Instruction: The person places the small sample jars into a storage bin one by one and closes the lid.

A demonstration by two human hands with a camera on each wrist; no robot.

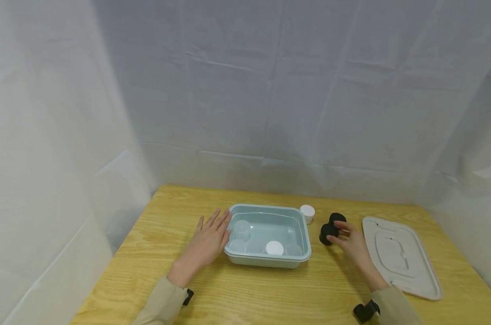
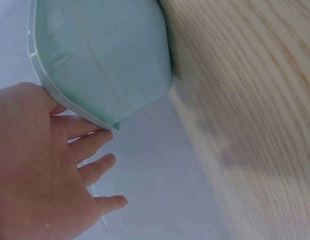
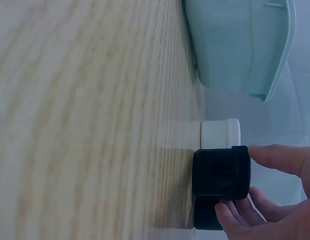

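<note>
Right hand (image 1: 353, 241) holds a black round jar (image 1: 328, 233) between the thumb and the curled fingers, just to the right of the pale green tub (image 1: 304, 234). In the right wrist view the jar (image 3: 221, 172) stands on the wooden table (image 3: 85, 125), so it looks more steadied than lifted, though I cannot tell for sure whether it touches the wood. A second black jar (image 1: 337, 218) stands directly behind it, touching or almost touching, and a small white jar (image 1: 307, 212) is just beside the far right corner of the tub.

Left hand (image 1: 210, 237) lies flat with straight, slightly spread fingers and holds nothing. Its fingertips (image 2: 102, 136) touch the left rim of the tub (image 2: 105, 60); in my judgement this hand keeps the tub from sliding, since the tub is light plastic on smooth wood.

Inside the tub there are several small round containers: one with a white lid (image 1: 274, 247) near the front wall and some translucent ones (image 1: 242, 228) more to the left. The exact number is hard to tell.

To the right, a beige lid (image 1: 400, 257) lies flat on the table, well apart from the tub, so the tub stays open from above.
</note>
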